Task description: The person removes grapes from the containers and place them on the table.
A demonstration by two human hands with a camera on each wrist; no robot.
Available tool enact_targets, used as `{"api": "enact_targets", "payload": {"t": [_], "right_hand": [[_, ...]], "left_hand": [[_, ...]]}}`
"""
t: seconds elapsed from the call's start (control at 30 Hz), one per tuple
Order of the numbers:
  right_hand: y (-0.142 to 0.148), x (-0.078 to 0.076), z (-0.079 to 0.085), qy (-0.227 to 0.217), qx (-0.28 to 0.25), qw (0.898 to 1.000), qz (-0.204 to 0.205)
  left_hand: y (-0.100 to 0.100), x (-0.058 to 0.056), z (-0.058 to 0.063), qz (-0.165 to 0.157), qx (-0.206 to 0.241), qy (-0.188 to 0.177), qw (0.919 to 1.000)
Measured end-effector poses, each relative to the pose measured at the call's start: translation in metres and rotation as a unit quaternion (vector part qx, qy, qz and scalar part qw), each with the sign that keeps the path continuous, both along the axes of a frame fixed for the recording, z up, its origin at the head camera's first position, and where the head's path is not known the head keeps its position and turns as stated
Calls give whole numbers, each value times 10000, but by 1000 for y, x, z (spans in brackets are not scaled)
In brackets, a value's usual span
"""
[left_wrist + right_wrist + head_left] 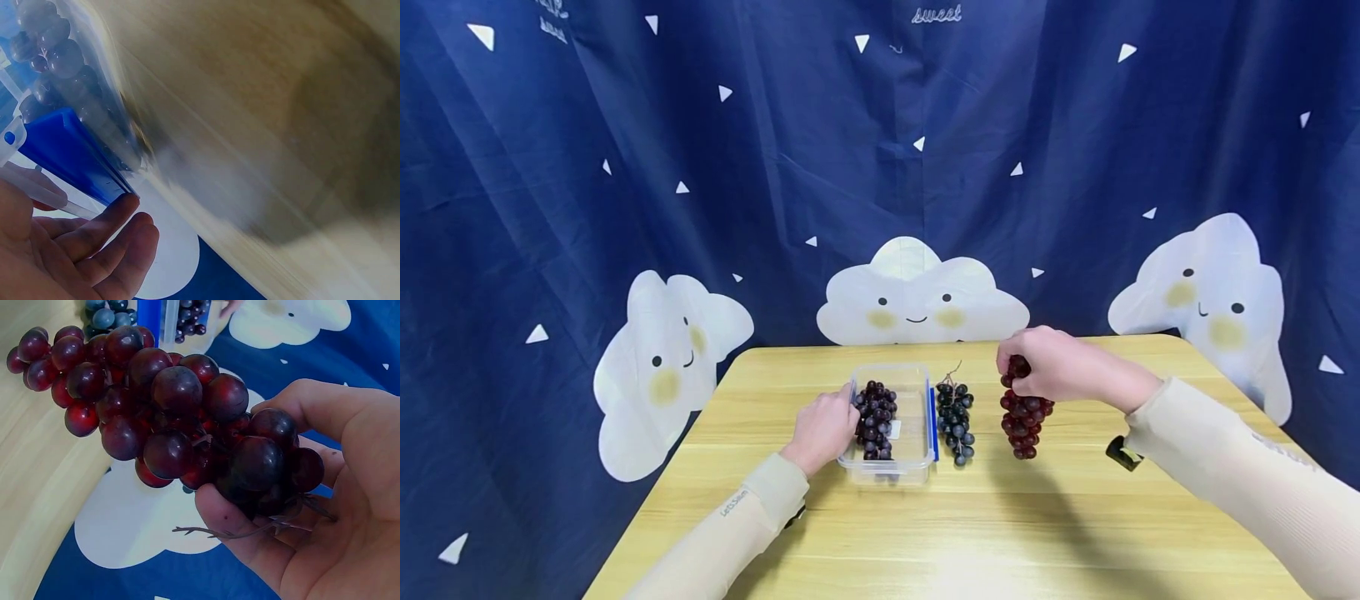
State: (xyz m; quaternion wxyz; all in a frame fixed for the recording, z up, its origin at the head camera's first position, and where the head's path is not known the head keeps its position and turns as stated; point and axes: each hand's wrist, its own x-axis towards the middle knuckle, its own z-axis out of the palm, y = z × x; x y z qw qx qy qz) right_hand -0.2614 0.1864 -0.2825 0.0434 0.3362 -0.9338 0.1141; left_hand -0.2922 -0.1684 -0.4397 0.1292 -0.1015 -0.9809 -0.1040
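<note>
My right hand (pixel 1063 367) grips a bunch of dark red grapes (pixel 1025 421) by its stem end. The bunch hangs over the table, and a thin brown twig (pixel 231 535) pokes out beside the fingers in the right wrist view. My left hand (pixel 823 429) holds the left side of a clear plastic container (pixel 913 417), thumb at the rim and fingers by a blue latch (pixel 75 150). Inside, along the left half, lies a bunch of purple grapes (pixel 874 421). Just right of the container, a blackish bunch of grapes (pixel 955 417) lies on the table.
The wooden table (pixel 985 533) reaches back to a dark blue curtain (pixel 775 167) printed with smiling clouds. Another blue latch (pixel 933 423) runs down the container's right side, close to the blackish grapes.
</note>
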Motion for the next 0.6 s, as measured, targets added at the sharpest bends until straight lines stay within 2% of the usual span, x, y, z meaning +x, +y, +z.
{"api": "enact_targets", "payload": {"t": [0.3, 0.6], "right_hand": [[4, 6, -5, -131, -109, 9999, 27], [4, 4, -15, -34, -144, 9998, 160]], "left_hand": [[-1, 1, 2, -30, -17, 24, 10000], [-1, 2, 2, -48, -33, 34, 10000]]}}
